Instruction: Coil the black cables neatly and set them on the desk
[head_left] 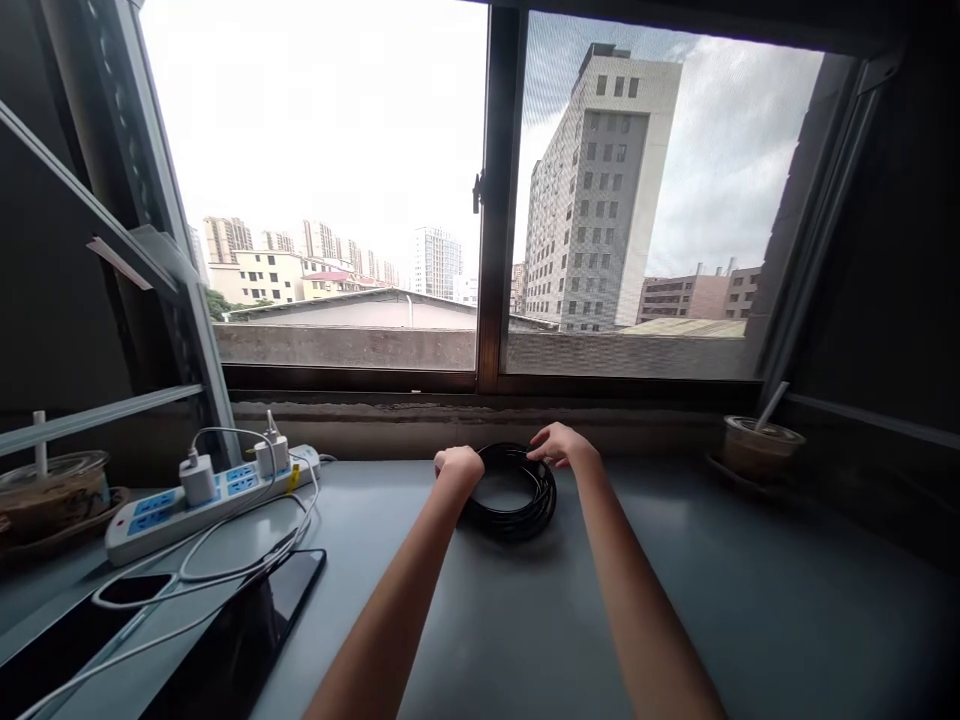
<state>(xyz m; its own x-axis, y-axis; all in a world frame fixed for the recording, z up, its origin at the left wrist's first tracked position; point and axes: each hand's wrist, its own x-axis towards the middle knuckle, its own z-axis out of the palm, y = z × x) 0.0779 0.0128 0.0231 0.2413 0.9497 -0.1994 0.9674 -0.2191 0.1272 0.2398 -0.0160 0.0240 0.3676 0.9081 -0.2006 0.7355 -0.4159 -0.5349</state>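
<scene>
A coil of black cable (517, 522) lies on the grey-blue table, wound in several loops. At its upper left, my left hand (459, 463) is closed around the loops, its fingertips mostly hidden behind the back of the hand. On the upper right side of the coil is my right hand (561, 445), its fingers bent and pinching at the cable. Both forearms reach forward from the near edge of the view.
A white power strip (161, 515) with chargers and white cords (225, 575) stands at left. Near it lie a dark tablet (240, 630) and a phone (82, 630). Lidded cups with straws sit at far left (56, 490) and right (761, 445). A window rises behind the table (510, 640).
</scene>
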